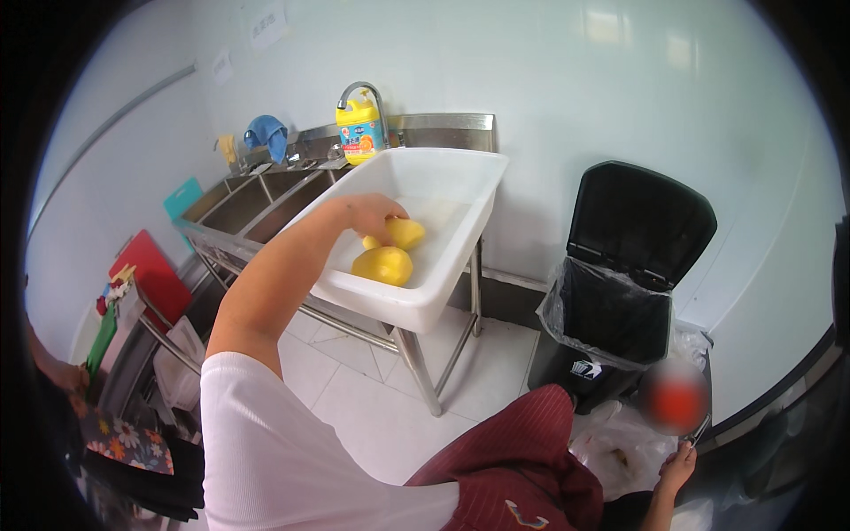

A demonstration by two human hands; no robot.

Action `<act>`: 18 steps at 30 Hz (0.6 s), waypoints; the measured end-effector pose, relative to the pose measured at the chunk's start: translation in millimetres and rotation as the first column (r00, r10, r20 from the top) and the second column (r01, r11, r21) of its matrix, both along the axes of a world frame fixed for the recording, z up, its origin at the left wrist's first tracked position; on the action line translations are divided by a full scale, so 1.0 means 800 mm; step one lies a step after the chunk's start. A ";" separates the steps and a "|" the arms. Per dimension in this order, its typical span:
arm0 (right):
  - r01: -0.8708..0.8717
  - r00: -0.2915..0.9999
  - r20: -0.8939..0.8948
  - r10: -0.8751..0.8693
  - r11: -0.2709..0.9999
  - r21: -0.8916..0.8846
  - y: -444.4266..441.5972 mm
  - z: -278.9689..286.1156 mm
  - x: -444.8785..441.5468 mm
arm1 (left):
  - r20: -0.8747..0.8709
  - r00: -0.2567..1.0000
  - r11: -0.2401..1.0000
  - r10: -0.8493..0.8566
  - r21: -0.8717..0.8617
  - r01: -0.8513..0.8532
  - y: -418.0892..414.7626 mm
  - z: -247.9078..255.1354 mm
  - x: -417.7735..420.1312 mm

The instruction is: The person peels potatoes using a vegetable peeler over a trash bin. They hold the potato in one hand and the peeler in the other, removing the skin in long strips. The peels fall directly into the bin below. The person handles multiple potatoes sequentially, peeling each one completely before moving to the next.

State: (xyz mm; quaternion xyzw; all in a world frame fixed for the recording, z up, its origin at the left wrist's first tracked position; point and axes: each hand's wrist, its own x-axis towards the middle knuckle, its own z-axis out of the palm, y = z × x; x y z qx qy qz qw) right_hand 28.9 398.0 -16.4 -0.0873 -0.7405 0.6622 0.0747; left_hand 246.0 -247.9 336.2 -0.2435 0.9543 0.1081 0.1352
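My left hand (375,216) reaches into a white plastic tub (465,255), its fingers curled over a peeled yellow potato (406,233). More yellow shows between and below the fingers; whether it is the same potato I cannot tell. Just in front, another peeled potato (383,267) lies on the tub's floor. Far off at the lower right, my right hand (679,462) holds a small shiny metal tool (700,430), its kind unclear.
The tub rests over a steel sink unit (265,199) with a tap (362,86) and a yellow detergent jug (358,139). At right stands an open, lined black bin (597,332), plastic bags (614,458) beside it. At left are a red cutting board (153,272) and a co-worker's arm (60,372).
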 end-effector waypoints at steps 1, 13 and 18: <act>-0.002 1.000 0.004 0.002 1.000 0.016 0.003 -0.002 0.001 | -0.002 0.998 0.994 0.068 0.089 -0.067 0.009 0.005 0.002; -0.045 0.999 0.026 0.044 0.997 0.059 0.007 -0.012 0.015 | -0.132 0.989 0.965 0.061 -0.246 -0.093 0.101 0.091 0.042; -0.107 0.988 0.110 0.105 0.994 0.016 -0.011 -0.012 0.026 | -0.498 0.794 0.895 -0.348 -0.428 0.124 0.200 0.096 0.054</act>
